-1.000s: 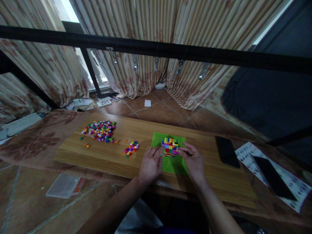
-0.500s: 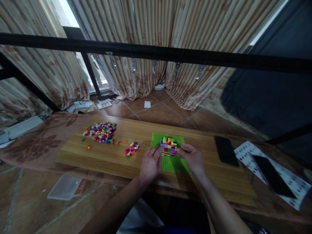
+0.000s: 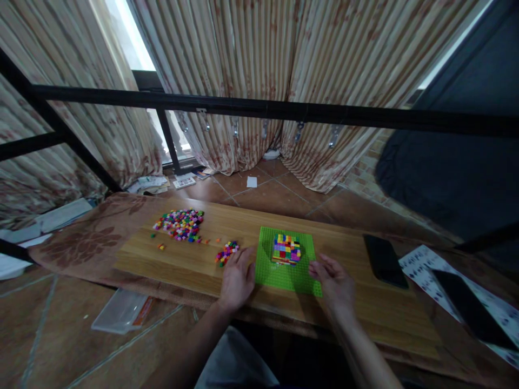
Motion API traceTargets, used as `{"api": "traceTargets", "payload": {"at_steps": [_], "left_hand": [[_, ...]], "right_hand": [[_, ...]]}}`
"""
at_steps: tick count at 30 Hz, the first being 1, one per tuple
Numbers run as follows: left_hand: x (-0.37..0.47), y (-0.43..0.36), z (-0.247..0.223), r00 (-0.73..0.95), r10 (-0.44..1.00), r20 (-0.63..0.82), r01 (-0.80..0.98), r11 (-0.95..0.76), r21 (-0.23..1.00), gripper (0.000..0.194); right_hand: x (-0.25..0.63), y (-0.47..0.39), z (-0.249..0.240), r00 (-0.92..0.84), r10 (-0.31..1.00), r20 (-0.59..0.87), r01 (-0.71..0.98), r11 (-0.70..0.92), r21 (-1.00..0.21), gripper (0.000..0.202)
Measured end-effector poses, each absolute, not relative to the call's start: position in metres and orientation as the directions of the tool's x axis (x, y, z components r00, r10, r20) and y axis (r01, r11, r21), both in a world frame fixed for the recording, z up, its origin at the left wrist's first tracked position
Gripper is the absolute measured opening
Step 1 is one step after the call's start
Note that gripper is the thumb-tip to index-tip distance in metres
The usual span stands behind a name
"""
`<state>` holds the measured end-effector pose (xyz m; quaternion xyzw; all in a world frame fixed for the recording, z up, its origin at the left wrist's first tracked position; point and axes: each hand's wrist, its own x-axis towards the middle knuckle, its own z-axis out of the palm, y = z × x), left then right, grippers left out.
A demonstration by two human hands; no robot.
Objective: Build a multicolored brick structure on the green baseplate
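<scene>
A stack of multicoloured toy bricks (image 3: 286,249) stands on the green baseplate (image 3: 279,278). Left of the plate, my left hand (image 3: 237,281) is open, its fingers stretched out beside the small pile of toy bricks (image 3: 227,252). Whether its fingertips touch that pile I cannot tell. My right hand (image 3: 335,283) is at the plate's right edge, thumb and forefinger pinched together. A small pinkish spot shows at those fingertips, too small to name. Neither hand touches the stack.
A larger heap of loose bricks (image 3: 180,224) lies on the wooden board (image 3: 194,275) at the far left. A black phone (image 3: 385,260) rests on the right, near a printed sheet (image 3: 421,259) with another dark device (image 3: 472,308) on it. A clear plastic box (image 3: 119,310) lies on the floor.
Both hands have come away from the brick stack. My left hand moved left to the small pile, my right hand to the plate's right edge. The camera view shifted slightly.
</scene>
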<state>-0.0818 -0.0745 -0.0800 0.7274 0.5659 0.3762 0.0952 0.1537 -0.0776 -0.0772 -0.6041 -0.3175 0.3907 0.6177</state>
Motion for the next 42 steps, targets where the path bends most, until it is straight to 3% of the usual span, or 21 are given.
{"api": "traceTargets", "payload": {"at_steps": [6,9,12,19,31,38,42], "left_hand": [[-0.138,-0.084,-0.096,-0.117,0.907,0.404,0.801,-0.155,0.579,0.035],[-0.155,-0.088,-0.1,-0.169,0.905,0.391,0.83,-0.083,0.551,0.034],[-0.161,-0.089,-0.104,-0.174,0.903,0.393,0.844,-0.07,0.532,0.036],[-0.158,-0.086,-0.109,-0.183,0.902,0.39,0.838,-0.064,0.541,0.034],[-0.169,-0.094,-0.109,-0.137,0.92,0.368,0.742,-0.15,0.653,0.047],[-0.166,-0.092,-0.11,-0.182,0.91,0.373,0.752,-0.116,0.649,0.042],[-0.165,-0.09,-0.111,-0.21,0.903,0.375,0.769,-0.084,0.634,0.038]], "right_hand": [[0.132,-0.113,-0.076,0.402,0.912,-0.083,-0.017,-0.083,-0.996,0.043],[0.107,-0.125,-0.075,0.247,0.967,-0.058,0.115,-0.089,-0.989,0.036],[0.078,-0.124,-0.072,0.064,0.998,0.031,0.282,0.011,-0.959,0.028],[0.019,-0.078,-0.074,-0.226,0.939,0.259,0.56,0.343,-0.754,0.025],[-0.016,-0.037,-0.104,-0.384,0.877,0.289,0.724,0.48,-0.496,0.022],[-0.013,-0.049,-0.099,-0.34,0.895,0.288,0.734,0.444,-0.513,0.014],[0.0,-0.074,-0.089,-0.242,0.938,0.247,0.622,0.345,-0.703,0.016]]}}
